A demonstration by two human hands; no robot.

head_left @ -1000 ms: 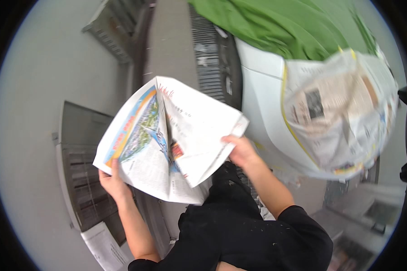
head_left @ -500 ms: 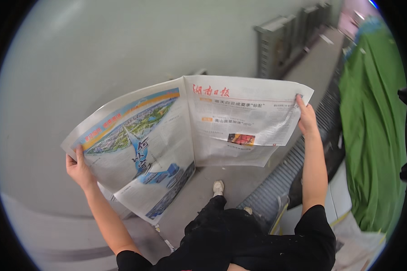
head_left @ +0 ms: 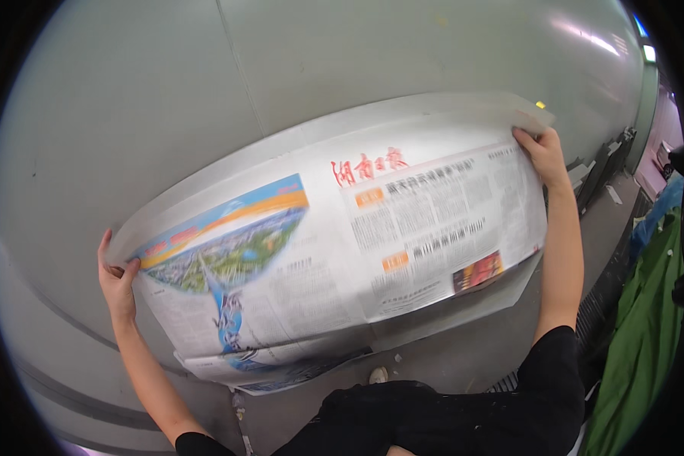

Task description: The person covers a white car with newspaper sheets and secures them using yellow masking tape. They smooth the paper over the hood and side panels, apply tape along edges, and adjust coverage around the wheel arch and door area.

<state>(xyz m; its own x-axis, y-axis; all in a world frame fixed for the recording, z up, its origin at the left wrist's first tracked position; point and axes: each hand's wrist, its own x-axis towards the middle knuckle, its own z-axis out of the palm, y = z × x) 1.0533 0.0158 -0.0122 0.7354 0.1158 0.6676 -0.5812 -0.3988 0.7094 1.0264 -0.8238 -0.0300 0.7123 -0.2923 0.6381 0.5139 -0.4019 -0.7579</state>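
A wide newspaper point(head_left: 327, 251) is spread between my two hands, in front of a grey-green wall. Its left page carries a colour picture of a green landscape under a blue and orange band; the right page has a red heading, columns of print and a small reddish photo. At its upper left corner my left hand point(head_left: 119, 281) pinches the edge between thumb and fingers. My right hand point(head_left: 543, 152) grips the upper right corner, thumb on the printed side. The lower part of the sheet folds and sags. Some of the print is blurred.
The grey-green wall point(head_left: 159, 91) rises close behind the paper. Dark panels point(head_left: 612, 163) lean along it at the right. A green cloth point(head_left: 642, 319) hangs at the right edge, beside a dark ribbed strip point(head_left: 509, 380). Small scraps point(head_left: 241, 414) lie on the floor at lower left.
The newspaper has gone from creased at its middle fold to spread nearly flat, its right side now higher. My hands have moved farther apart. The view has swung toward the wall.
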